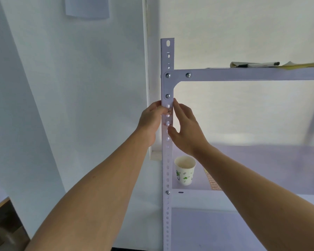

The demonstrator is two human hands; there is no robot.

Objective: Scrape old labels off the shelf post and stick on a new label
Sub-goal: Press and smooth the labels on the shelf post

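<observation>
Shelf post [165,160] upright, mid-frame. Left hand [150,120] at its left edge, curled fingertips on the orange-printed label [169,112] on the post's front; pinching or pressing, cannot tell. Right hand [186,131] fingers straight along the right edge, thumb on the front just below the label.
</observation>
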